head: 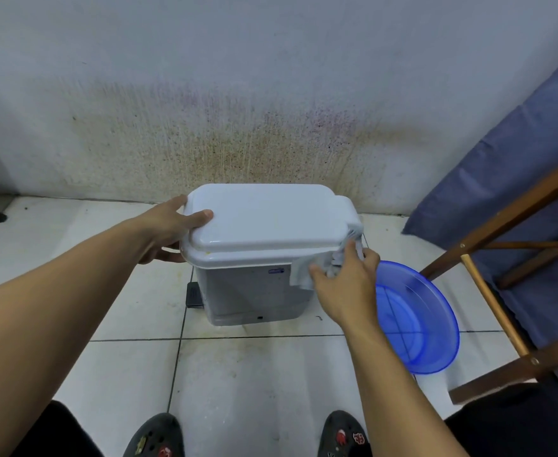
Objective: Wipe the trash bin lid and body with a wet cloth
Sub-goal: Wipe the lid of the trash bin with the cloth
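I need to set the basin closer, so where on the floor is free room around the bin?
Free: the tiles between bin and shoes, and the tiles left of the bin, past the left hand. Crowded: the right side, where the right hand with the cloth, the basin and the chair sit close together.

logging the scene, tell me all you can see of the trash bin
The trash bin is a pale grey, plastic-looking box standing upright on the tiled floor. Its white lid is closed, hinge block at the right end. A dark pedal sticks out low on its left; a small blue label sits under the rim. The left hand grips the lid's left end; the right hand holds a white cloth against its right side.
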The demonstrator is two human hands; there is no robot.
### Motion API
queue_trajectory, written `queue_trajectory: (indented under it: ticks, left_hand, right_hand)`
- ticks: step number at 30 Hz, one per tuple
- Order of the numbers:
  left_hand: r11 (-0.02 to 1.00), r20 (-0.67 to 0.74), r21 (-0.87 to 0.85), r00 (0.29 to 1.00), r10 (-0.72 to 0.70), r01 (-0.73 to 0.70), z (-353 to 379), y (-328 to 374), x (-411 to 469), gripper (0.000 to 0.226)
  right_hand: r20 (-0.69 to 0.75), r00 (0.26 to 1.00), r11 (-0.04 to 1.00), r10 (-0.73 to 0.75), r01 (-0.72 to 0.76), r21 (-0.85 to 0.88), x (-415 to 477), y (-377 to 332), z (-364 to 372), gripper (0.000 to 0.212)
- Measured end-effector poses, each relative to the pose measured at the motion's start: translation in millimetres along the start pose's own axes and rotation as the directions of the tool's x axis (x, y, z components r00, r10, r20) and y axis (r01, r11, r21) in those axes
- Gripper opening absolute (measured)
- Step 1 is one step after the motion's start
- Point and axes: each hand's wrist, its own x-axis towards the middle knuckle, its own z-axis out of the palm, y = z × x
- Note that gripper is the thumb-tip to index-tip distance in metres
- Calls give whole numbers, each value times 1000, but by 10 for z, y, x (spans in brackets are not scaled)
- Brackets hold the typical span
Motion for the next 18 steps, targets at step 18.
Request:
queue_trajectory:
  ticks: [18]
  left_hand:
    - [1000,18,9,1000,8,-8,-11,-28,36,83]
  right_hand:
    - [286,832,868,-476,496,2,-649,-954,531,41]
